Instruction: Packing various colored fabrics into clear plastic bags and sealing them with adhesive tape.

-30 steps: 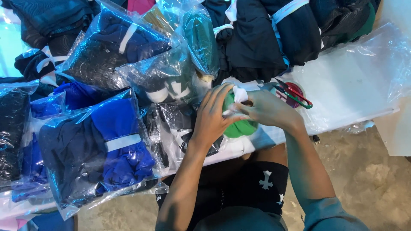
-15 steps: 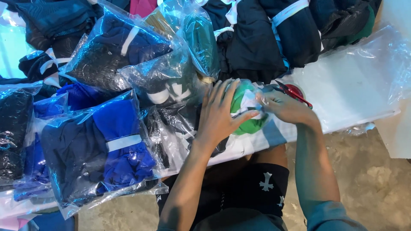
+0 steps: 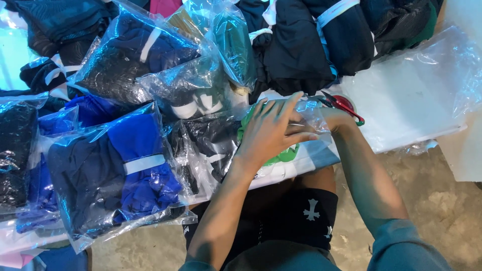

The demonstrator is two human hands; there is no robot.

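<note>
My left hand [image 3: 273, 128] lies flat, fingers spread, on a green garment [image 3: 286, 155] inside a clear plastic bag [image 3: 315, 108] at the near edge of the table. My right hand [image 3: 335, 119] is at the right end of that bag. Its fingers are hidden under my left fingers and the plastic. Red-handled scissors [image 3: 346, 105] lie just beyond my right hand.
Bagged blue and dark garments [image 3: 125, 165] cover the left of the table. More bagged and banded dark clothes [image 3: 301, 45] are piled at the back. A stack of flat clear bags [image 3: 416, 100] lies at the right. My dark shorts [image 3: 296, 211] and concrete floor [image 3: 437, 200] show below.
The green garment has gone into the clear bag. My left hand has flattened on top of it, and my right hand has slid in under my left fingers.
</note>
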